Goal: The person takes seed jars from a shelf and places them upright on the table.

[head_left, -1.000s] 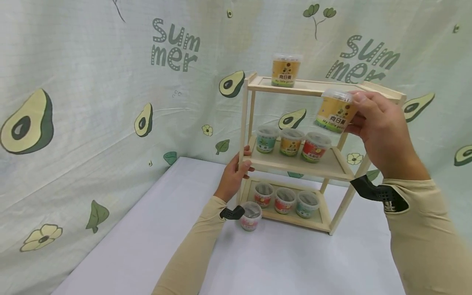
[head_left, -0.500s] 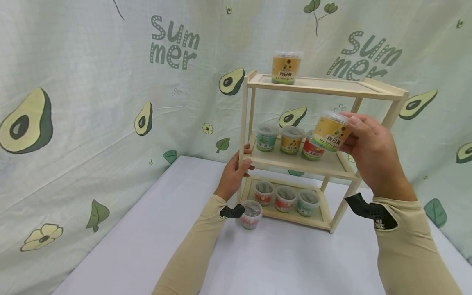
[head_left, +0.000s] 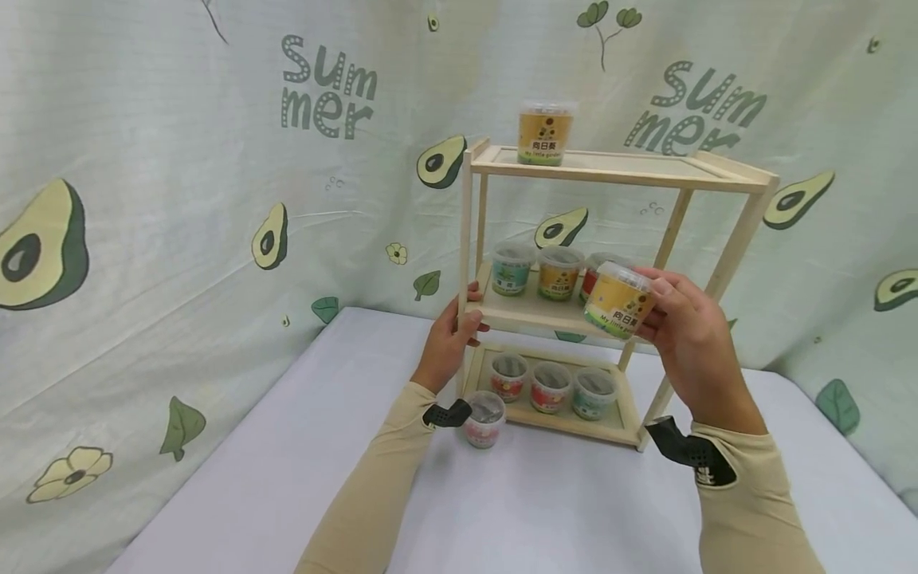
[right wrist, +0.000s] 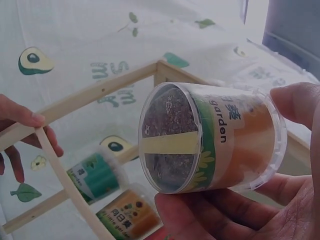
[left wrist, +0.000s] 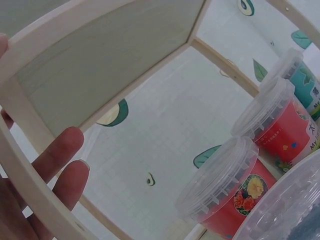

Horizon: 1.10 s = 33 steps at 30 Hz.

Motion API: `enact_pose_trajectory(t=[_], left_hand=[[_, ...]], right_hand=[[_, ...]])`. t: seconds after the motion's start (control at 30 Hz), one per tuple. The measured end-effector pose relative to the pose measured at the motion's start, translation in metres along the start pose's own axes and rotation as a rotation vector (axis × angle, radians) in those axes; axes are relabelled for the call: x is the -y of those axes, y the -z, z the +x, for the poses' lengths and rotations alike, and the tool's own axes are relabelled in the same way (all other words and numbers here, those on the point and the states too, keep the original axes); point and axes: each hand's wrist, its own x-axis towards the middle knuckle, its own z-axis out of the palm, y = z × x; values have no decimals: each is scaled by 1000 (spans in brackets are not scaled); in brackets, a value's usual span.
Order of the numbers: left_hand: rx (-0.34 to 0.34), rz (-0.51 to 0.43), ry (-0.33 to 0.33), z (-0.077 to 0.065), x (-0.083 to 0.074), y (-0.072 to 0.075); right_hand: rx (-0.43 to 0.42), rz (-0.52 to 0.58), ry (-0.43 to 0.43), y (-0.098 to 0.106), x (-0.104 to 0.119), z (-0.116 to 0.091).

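Note:
In the head view my right hand (head_left: 692,343) holds a clear-lidded plastic cup (head_left: 617,301) with a yellow sunflower label, in front of the shelf's right half. The cup tilts, and the right wrist view shows dark soil through its base (right wrist: 170,117). My left hand (head_left: 443,347) grips the left front post of the wooden shelf (head_left: 574,321) at the middle board. Behind the held cup, the middle board bears a green cup (head_left: 511,275), a yellow cup (head_left: 558,279) and a red cup (head_left: 590,279) that is partly hidden.
Another yellow cup (head_left: 543,137) stands on the top board's left end. Two red cups (head_left: 551,393) and a green cup (head_left: 594,399) occupy the bottom board. A pink cup (head_left: 483,426) stands on the white table (head_left: 545,510) beside the left front post. Patterned cloth (head_left: 215,143) hangs behind.
My right hand has brought the yellow cup down and to the left, from near the top board to in front of the middle board. My left hand has stayed on the post.

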Motion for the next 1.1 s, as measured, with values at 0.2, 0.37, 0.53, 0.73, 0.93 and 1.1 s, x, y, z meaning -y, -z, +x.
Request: enact_pose_trajectory(t=[0.2, 0.37, 0.53, 0.73, 0.93, 1.1], left_hand=[[-5, -14, -3, -1, -2, -2], [0, -18, 3, -1, 0, -6], [-18, -16, -3, 3, 14, -5], [-57, -9, -11, 8, 35, -1], [-55, -4, -13, 8, 38, -3], [-47, -13, -5, 6, 27, -3]], right_hand=[[-11, 26, -34, 1, -17, -11], [-19, -4, -75, 3, -26, -20], [-15, -22, -94, 2, -31, -21], [14, -65, -120, -4, -36, -18], [24, -108, -180, -7, -40, -22], [61, -155, -227, -10, -45, -26]])
